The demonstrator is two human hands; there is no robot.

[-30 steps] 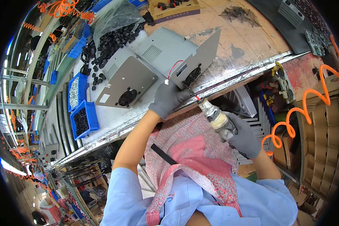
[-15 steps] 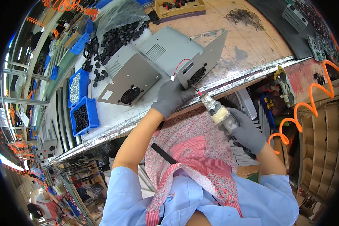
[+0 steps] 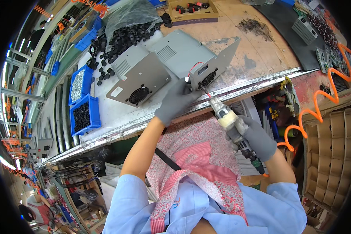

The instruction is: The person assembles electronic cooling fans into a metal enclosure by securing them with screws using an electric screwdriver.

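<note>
My right hand (image 3: 257,137), in a grey glove, is wrapped around a power screwdriver (image 3: 227,118) bound with tape. Its long bit points up and left at a black fan (image 3: 208,79) on the near panel of a grey metal housing (image 3: 183,50). My left hand (image 3: 176,102), gloved too, has its fingers drawn together at the fan's lower left corner, beside the bit tip. What they pinch is hidden. Red wires with a white connector (image 3: 187,79) hang over that panel's edge. To the left stands a second grey housing (image 3: 144,72) with its own black fan (image 3: 139,95).
Blue bins (image 3: 98,113) of small screws sit at the left. Behind the housings lie black plastic caps (image 3: 124,45), a clear bag (image 3: 130,17) and a cardboard box (image 3: 194,16). Wire springs (image 3: 255,29) lie farther right. An orange coiled hose (image 3: 318,113) hangs at the right.
The whole view has shifted slightly. My left fingers stay by the fan corner, and the screwdriver stays pointed there, its rear end now showing more from my right hand.
</note>
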